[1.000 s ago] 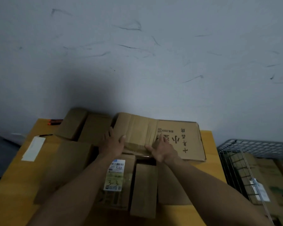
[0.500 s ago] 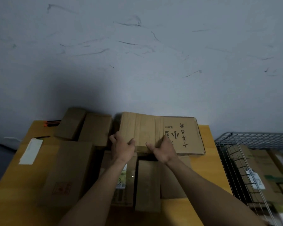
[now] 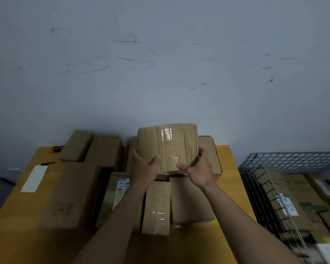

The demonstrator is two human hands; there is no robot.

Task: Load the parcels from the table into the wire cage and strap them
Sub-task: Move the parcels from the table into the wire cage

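A taped cardboard parcel [image 3: 168,145] is held up above the far middle of the wooden table [image 3: 17,202], tilted so its taped face is toward me. My left hand [image 3: 144,168] grips its lower left corner and my right hand [image 3: 199,168] grips its lower right corner, thumbs on the front. Several more cardboard parcels lie on the table, among them a long narrow one [image 3: 156,206] below my hands and a big flat one [image 3: 72,193] at the left. The wire cage [image 3: 293,159] stands to the right of the table with parcels inside.
A white paper slip [image 3: 34,178], a black pen [image 3: 48,163] and an orange marker [image 3: 55,149] lie at the table's left rear. A flat box [image 3: 211,155] sits behind the lifted parcel. The grey wall rises right behind the table.
Both hands closed on the parcel's near edge and lifted it off the stack, tipping it upright. The printed flat box beneath is now mostly hidden behind it.
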